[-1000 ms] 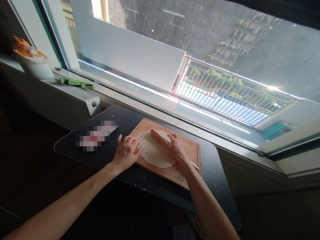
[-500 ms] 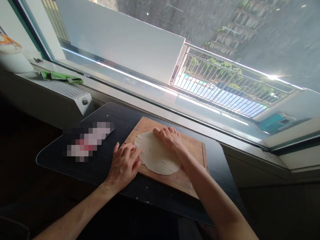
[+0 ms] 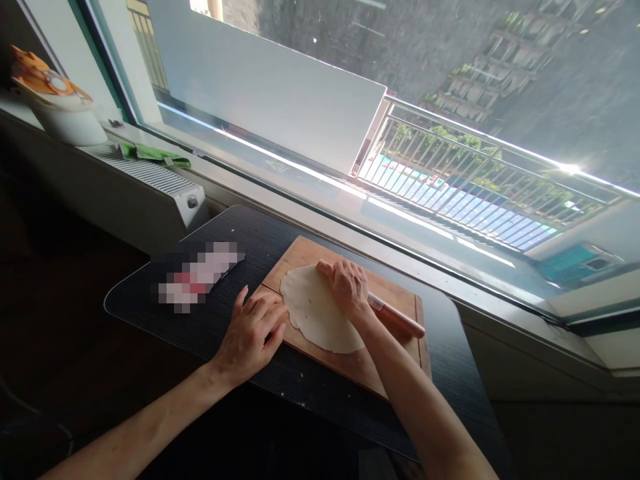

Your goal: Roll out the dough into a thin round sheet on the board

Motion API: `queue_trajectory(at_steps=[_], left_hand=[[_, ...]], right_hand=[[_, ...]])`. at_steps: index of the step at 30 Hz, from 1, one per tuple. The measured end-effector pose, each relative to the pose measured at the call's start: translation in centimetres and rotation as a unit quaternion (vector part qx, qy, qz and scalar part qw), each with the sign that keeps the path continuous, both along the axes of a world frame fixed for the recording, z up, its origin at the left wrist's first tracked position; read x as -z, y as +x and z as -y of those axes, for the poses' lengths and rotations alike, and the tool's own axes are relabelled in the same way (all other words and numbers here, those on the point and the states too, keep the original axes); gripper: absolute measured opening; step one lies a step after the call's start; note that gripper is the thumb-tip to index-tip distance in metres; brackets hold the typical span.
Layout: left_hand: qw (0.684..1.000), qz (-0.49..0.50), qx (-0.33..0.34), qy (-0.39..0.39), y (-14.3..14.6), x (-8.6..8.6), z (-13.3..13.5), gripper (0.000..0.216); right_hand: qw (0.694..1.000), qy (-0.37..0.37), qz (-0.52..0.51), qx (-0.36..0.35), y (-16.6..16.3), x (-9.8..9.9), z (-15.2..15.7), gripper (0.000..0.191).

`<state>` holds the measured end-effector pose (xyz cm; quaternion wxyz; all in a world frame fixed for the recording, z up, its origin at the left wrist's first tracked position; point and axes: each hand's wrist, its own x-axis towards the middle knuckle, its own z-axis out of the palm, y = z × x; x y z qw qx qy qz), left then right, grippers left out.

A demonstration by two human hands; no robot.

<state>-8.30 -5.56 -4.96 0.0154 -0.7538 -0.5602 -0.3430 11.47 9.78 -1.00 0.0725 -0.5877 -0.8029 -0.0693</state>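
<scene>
A flat round of pale dough [image 3: 316, 315] lies on a wooden cutting board [image 3: 390, 360] on the dark table. My right hand [image 3: 345, 283] presses palm-down on a wooden rolling pin [image 3: 397, 317] at the dough's far edge, fingers curved over it; the pin's right end sticks out past my wrist. My left hand [image 3: 253, 332] rests at the board's left edge, fingers bent, their tips touching the dough's left rim.
A blurred flat object [image 3: 197, 277] lies on the dark table [image 3: 310, 393] left of the board. Behind it stand a white radiator [image 3: 150, 177], a green cloth [image 3: 153, 154] and a white pot with an orange lid [image 3: 55, 110]. A large window [image 3: 400, 133] runs behind the table.
My right hand has slid slightly right along the dough's far edge, and the rolling pin's right end now shows. The left hand has stayed at the board's left edge. The camera shifted.
</scene>
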Motion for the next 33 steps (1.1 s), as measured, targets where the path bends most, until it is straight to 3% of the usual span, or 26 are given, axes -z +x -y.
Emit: queue_trajectory(at_steps=[3, 8, 12, 17, 19, 23, 25, 31, 33], left_hand=[[0.998, -0.009, 0.053, 0.025, -0.6, -0.5, 0.7, 0.031], [0.984, -0.062, 0.166, 0.014, -0.3, -0.3, 1.4, 0.042], [0.980, -0.064, 0.189, -0.022, 0.1, 0.7, 1.8, 0.050], [0.978, -0.074, 0.190, -0.032, 0.0, 1.0, 2.0, 0.050], [0.978, -0.080, 0.189, -0.031, 0.0, 0.9, 2.0, 0.050], [0.981, -0.068, 0.178, -0.021, 0.3, 0.9, 2.1, 0.052], [0.983, -0.064, 0.174, -0.017, 0.4, 0.9, 2.2, 0.051], [0.979, -0.095, 0.179, -0.030, 0.3, 0.8, 2.3, 0.051], [0.980, -0.091, 0.174, -0.026, 0.3, 0.7, 2.3, 0.050]], right_hand=[[1.000, -0.007, 0.012, -0.024, 0.0, -0.6, 0.0, 0.039], [0.982, -0.047, 0.025, -0.179, 0.2, -0.9, 1.6, 0.034], [0.993, 0.005, -0.022, -0.118, -0.7, 0.1, 1.5, 0.026], [0.998, -0.039, -0.037, -0.036, -2.8, -0.8, -3.3, 0.041], [0.997, -0.064, -0.031, -0.037, -2.9, -1.3, -3.7, 0.045], [0.985, -0.104, -0.001, -0.136, -2.0, -1.1, -0.8, 0.044], [0.984, -0.095, 0.002, -0.148, -1.9, -0.8, -0.2, 0.044], [0.995, -0.091, -0.037, -0.031, -3.4, -1.2, -5.8, 0.054], [0.994, -0.102, -0.034, -0.033, -3.4, -1.2, -5.5, 0.053]])
